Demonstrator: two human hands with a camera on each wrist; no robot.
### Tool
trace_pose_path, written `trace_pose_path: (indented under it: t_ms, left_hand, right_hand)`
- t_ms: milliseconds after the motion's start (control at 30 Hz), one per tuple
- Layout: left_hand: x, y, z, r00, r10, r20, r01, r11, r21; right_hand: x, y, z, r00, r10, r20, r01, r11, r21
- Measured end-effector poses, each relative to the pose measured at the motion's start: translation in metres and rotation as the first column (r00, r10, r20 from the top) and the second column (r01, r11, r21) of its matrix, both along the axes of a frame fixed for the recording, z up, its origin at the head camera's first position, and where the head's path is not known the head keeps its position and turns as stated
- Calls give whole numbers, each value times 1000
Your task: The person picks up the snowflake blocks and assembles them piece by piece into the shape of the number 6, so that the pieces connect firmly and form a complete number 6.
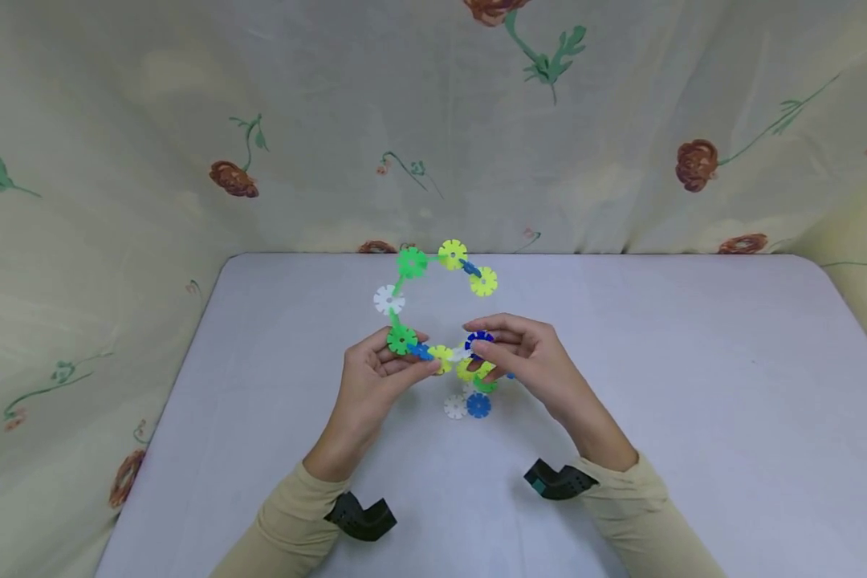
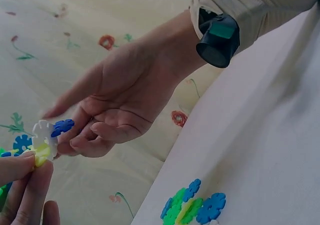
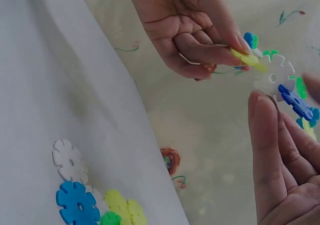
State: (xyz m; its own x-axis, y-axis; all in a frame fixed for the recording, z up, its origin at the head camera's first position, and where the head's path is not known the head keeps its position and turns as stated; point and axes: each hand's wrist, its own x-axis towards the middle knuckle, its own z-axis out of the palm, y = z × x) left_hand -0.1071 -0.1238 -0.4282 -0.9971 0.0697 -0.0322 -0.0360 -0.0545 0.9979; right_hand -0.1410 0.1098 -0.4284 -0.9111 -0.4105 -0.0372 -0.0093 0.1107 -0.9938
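A curved chain of notched plastic discs hangs above the table, with green point(image 1: 412, 262), white point(image 1: 388, 299), yellow point(image 1: 453, 254) and blue discs slotted together. My left hand point(image 1: 376, 377) pinches a yellow disc point(image 3: 246, 59) near the chain's lower end between thumb and fingers. Beyond it come a white disc point(image 3: 274, 77) and a dark blue disc point(image 2: 63, 127) at the tip. My right hand point(image 1: 531, 357) is around this end; a fingertip touches the white disc's edge. Its blurred thumb stands apart from the discs in the right wrist view.
Loose discs lie on the white table point(image 1: 694, 385) below the hands, among them a white disc point(image 1: 455, 407), a blue disc point(image 1: 479, 405) and several yellow and green ones. A flowered cloth point(image 1: 332, 120) hangs behind the table. Each wrist wears a black camera mount point(image 1: 364, 518).
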Motion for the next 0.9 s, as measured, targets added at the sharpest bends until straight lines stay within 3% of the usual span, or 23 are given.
trace_pose_path:
  t_ms: [167, 400, 667, 900]
  left_hand:
    - [0, 1, 0, 1000, -4, 1, 4, 1000, 9]
    - [0, 0, -1, 1000, -16, -6, 16, 1000, -10]
    - [2, 4, -6, 995, -101, 18, 102, 995, -9]
    - [2, 6, -8, 998, -59, -38, 59, 998, -2]
  right_hand:
    - [1, -2, -1, 999, 39, -5, -39, 999, -16]
    - [1, -3, -3, 999, 28, -19, -29, 998, -47]
    - [8, -16, -3, 1000, 2, -6, -2, 994, -110]
    - [14, -26, -5, 1000, 3, 21, -1, 994, -108]
